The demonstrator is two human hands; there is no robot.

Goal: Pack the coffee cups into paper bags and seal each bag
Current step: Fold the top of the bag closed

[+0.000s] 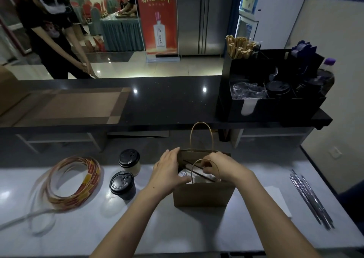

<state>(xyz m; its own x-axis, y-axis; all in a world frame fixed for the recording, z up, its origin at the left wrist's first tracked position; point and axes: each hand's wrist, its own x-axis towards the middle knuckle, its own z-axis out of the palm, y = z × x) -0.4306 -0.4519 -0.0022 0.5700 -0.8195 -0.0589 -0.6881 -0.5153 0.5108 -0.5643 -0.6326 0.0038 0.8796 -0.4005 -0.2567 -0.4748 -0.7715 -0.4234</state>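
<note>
A brown paper bag with twisted handles stands open on the white counter in front of me. Inside it I see white wrapping and a dark straw; any cup in it is hidden. My left hand holds the bag's left edge, fingers along the outside and thumb over the rim. My right hand reaches over the opening, its fingertips pinching at the near handle. Two lidded coffee cups stand to the left: a pale one and a black one.
A coil of red and yellow sealing tape lies at the left. Wrapped straws and a white napkin lie at the right. A black organiser with lids and stirrers stands on the raised dark counter. A person stands beyond it at the far left.
</note>
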